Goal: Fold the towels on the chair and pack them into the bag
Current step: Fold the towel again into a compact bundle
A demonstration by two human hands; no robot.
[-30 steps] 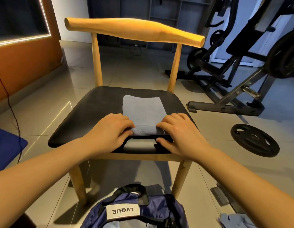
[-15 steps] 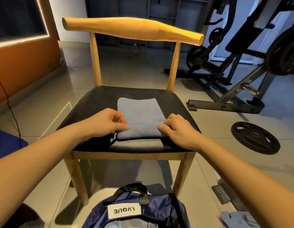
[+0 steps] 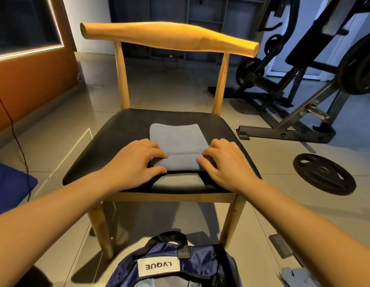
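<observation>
A grey-blue towel [image 3: 178, 139] lies folded on the black seat of a wooden chair [image 3: 109, 146]. Its near edge is turned up and over into a short flap. My left hand [image 3: 136, 160] pinches the flap's left end, thumb underneath and fingers on top. My right hand [image 3: 227, 162] pinches the flap's right end in the same way. A navy bag [image 3: 200, 264] with a white LVQUE label stands open on the floor just in front of the chair, near the bottom of the view.
A black weight plate [image 3: 325, 175] lies on the tiled floor to the right, with gym machines [image 3: 304, 79] behind it. More grey cloth [image 3: 294, 276] lies at the bottom right. At the left are a blue mat [image 3: 8, 183] and a thin cable [image 3: 16, 137].
Both hands have lifted the towel's near edge and carried it forward, so a short flap now lies over the towel. The seat's front cut-out shows more.
</observation>
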